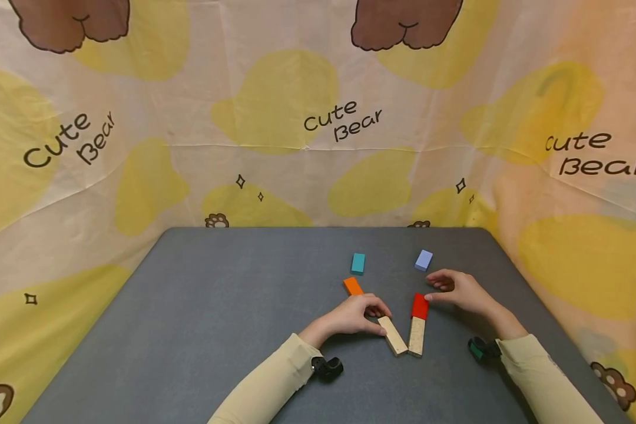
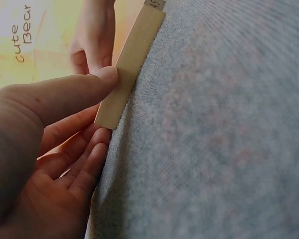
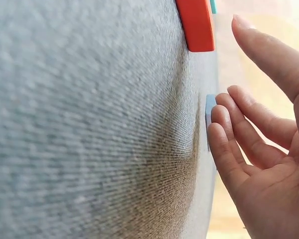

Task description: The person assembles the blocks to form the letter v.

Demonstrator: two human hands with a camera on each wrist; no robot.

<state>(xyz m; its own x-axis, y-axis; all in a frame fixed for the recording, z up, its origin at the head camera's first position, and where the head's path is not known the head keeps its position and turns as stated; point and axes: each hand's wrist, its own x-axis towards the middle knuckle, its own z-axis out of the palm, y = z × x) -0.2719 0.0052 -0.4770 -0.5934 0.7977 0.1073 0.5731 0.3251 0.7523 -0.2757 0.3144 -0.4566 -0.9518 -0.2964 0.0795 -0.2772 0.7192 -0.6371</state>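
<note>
My left hand (image 1: 352, 315) pinches the upper end of a plain wooden block (image 1: 392, 335), thumb on its side in the left wrist view. That block lies slanted on the table, its lower end meeting another plain wooden block (image 1: 416, 337), so the two form a V. Above the second one, in line with it, is a red block (image 1: 420, 306). Beside the red block hovers my right hand (image 1: 466, 292), thumb and fingers spread apart and holding nothing. The right wrist view shows a gap between the thumb and the red block (image 3: 198, 27).
An orange block (image 1: 353, 287) lies behind my left hand, partly covered by it. Farther back are a teal block (image 1: 357, 264) and a periwinkle block (image 1: 424, 259). A patterned cloth (image 1: 275, 123) hangs around the grey table (image 1: 217, 306).
</note>
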